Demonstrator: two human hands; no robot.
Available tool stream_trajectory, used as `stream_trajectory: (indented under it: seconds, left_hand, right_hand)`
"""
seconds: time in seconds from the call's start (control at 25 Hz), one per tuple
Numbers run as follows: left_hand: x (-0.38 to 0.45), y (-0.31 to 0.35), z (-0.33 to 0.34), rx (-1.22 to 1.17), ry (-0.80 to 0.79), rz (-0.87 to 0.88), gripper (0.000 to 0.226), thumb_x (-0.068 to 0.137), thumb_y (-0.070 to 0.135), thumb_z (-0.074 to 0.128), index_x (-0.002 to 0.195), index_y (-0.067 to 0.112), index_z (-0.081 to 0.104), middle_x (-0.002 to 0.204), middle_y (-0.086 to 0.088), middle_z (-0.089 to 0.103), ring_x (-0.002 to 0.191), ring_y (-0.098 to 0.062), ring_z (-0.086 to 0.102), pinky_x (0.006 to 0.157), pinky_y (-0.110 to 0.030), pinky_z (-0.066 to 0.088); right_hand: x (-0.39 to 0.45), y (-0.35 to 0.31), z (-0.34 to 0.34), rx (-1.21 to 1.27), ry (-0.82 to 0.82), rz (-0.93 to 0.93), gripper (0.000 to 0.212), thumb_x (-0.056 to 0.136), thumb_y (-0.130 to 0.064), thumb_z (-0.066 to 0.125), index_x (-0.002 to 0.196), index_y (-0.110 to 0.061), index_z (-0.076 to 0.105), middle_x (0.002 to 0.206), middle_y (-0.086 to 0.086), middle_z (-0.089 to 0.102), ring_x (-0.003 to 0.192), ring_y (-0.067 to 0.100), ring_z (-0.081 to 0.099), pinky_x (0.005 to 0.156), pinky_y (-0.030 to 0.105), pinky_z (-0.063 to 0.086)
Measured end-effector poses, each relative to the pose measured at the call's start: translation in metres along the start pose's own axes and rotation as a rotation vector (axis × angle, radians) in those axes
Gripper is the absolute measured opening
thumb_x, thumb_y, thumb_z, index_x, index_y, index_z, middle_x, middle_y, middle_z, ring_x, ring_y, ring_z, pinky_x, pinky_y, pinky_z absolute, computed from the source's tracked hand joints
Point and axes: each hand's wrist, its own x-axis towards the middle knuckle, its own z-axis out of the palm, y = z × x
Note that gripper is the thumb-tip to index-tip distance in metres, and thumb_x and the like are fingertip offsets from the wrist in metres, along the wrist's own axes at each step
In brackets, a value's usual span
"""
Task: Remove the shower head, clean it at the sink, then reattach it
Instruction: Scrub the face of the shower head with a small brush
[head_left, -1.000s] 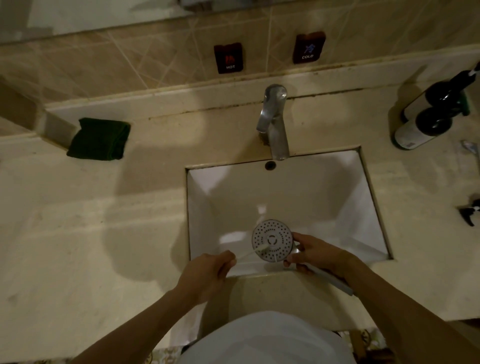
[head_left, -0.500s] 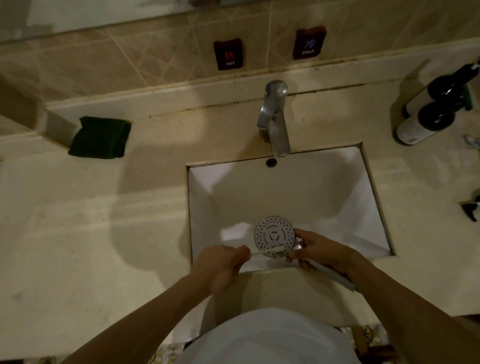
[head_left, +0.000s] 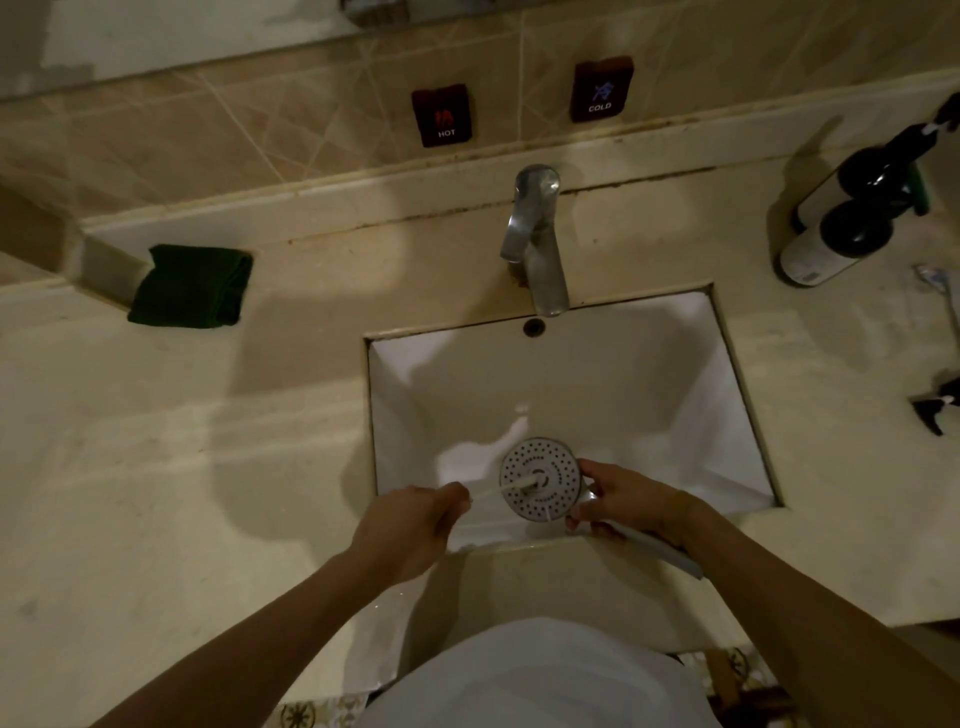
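Note:
The round shower head (head_left: 540, 467) faces up over the near part of the white sink basin (head_left: 597, 374). My right hand (head_left: 623, 499) grips it at the neck, and its pale handle (head_left: 660, 551) runs back under my wrist. My left hand (head_left: 410, 525) is closed on a thin white toothbrush (head_left: 498, 491). The brush's head lies on the middle of the perforated face.
The chrome tap (head_left: 535, 244) stands behind the basin, with no water visible. HOT and COLD plates are on the tiled wall. A folded dark green cloth (head_left: 192, 286) lies on the counter at the left. Two dark pump bottles (head_left: 852, 223) stand at the right.
The brush tip has shifted across the shower head's face, from its lower part toward the middle. Both hands stay at the sink's front edge.

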Motion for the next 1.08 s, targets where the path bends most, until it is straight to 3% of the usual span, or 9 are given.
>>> stream_trajectory:
  seconds: [0.08,0.24,0.4,0.48,0.68,0.84,1.0,1.08]
  left_hand:
    - [0.002,0.002,0.001,-0.063,0.040,-0.047,0.027,0.101,0.042,0.031,0.105,0.030,0.054,0.071,0.004,0.061,0.057,-0.015,0.057,0.050,-0.022,0.040]
    - [0.021,0.013,0.006,-0.099,0.104,-0.048,0.026,0.100,0.043,0.032,0.099,0.029,0.054,0.070,0.000,0.063,0.056,-0.017,0.057,0.050,-0.025,0.042]
    - [0.007,-0.013,0.000,-0.043,0.061,-0.019,0.033,0.098,0.048,0.026,0.100,0.031,0.055,0.071,0.001,0.065,0.058,-0.016,0.060,0.055,-0.027,0.047]
    - [0.004,-0.020,0.000,-0.034,0.058,-0.019,0.038,0.097,0.050,0.024,0.100,0.030,0.056,0.072,0.001,0.066,0.058,-0.017,0.060,0.054,-0.025,0.046]
    - [0.019,0.009,0.007,-0.078,0.038,-0.012,0.024,0.101,0.039,0.033,0.099,0.029,0.054,0.069,0.002,0.060,0.056,-0.017,0.056,0.053,-0.025,0.043]
    - [-0.011,-0.020,0.002,-0.065,0.026,-0.091,0.025,0.100,0.039,0.035,0.105,0.028,0.057,0.076,0.004,0.064,0.060,-0.011,0.052,0.051,-0.012,0.032]
    - [0.002,0.006,0.003,-0.039,0.045,-0.053,0.026,0.101,0.038,0.033,0.104,0.026,0.055,0.073,0.003,0.058,0.058,-0.012,0.047,0.048,-0.019,0.027]
    - [0.017,0.025,0.004,-0.022,0.076,-0.037,0.025,0.102,0.037,0.033,0.103,0.024,0.054,0.070,0.004,0.051,0.055,-0.012,0.044,0.046,-0.019,0.024]
  right_hand:
    - [-0.001,0.001,-0.001,-0.017,0.002,0.003,0.064,0.088,-0.003,0.063,0.144,-0.022,0.039,0.088,0.005,0.075,0.054,0.012,0.058,0.047,0.025,0.049]
    - [-0.004,0.001,-0.001,-0.050,-0.019,-0.010,0.057,0.089,-0.002,0.062,0.140,-0.019,0.044,0.090,0.007,0.074,0.052,0.011,0.057,0.046,0.026,0.049]
    - [-0.003,0.000,-0.001,-0.076,-0.022,-0.011,0.058,0.087,-0.003,0.063,0.139,-0.020,0.044,0.096,0.013,0.073,0.056,0.015,0.057,0.046,0.027,0.048]
    - [-0.002,-0.002,-0.001,-0.101,-0.027,-0.011,0.060,0.087,-0.002,0.063,0.141,-0.020,0.042,0.096,0.011,0.071,0.055,0.014,0.057,0.045,0.024,0.046]
    - [-0.004,-0.006,0.000,-0.144,-0.032,0.002,0.058,0.086,-0.004,0.064,0.139,-0.019,0.044,0.095,0.003,0.069,0.062,0.017,0.057,0.046,0.024,0.046]
    - [-0.008,-0.009,0.002,-0.121,-0.051,-0.016,0.060,0.086,-0.002,0.064,0.137,-0.024,0.043,0.097,-0.002,0.069,0.064,0.017,0.057,0.048,0.026,0.048]
    - [-0.011,-0.010,0.005,-0.100,-0.037,-0.020,0.057,0.087,0.000,0.063,0.136,-0.023,0.044,0.093,0.003,0.070,0.065,0.022,0.054,0.048,0.028,0.045]
    - [-0.015,-0.012,0.008,-0.080,0.002,-0.021,0.057,0.087,0.002,0.062,0.135,-0.022,0.045,0.093,0.006,0.071,0.062,0.016,0.057,0.047,0.026,0.045]
